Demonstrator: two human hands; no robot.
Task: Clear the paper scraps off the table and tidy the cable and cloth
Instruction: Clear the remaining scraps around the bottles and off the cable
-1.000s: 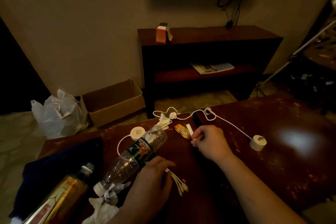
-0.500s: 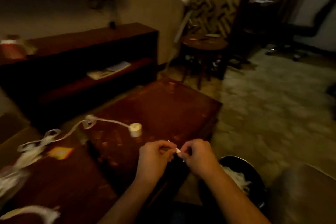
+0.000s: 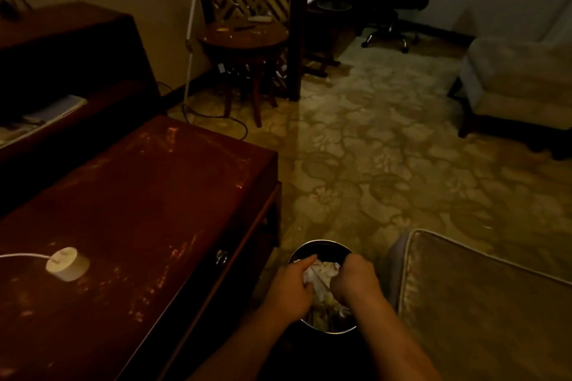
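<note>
Dim, yellowish light is cast over a room with a patterned carpet floor (image 3: 387,164), where a round side table (image 3: 244,37) and an office chair (image 3: 399,0) are seen at the far end. A dark red wooden desk (image 3: 139,195) is set along the left, its top scuffed in pale streaks. On its near left part a white round charger puck (image 3: 66,263) is laid, with its white cable (image 3: 21,255) led off the left edge of the view. A round metal bin (image 3: 322,243) is placed on the floor just beside the desk's right end, between the desk and a cushioned seat (image 3: 479,303). Crumpled paper scraps (image 3: 322,271) are piled inside the bin. Both hands are held over its opening. The left hand (image 3: 292,286) is shown with the index finger stretched toward the paper and the other fingers curled under. The right hand (image 3: 356,280) is turned down with its fingers bent into the bin. Whether anything is pinched in either hand cannot be told, since the fingertips are hidden.
</note>
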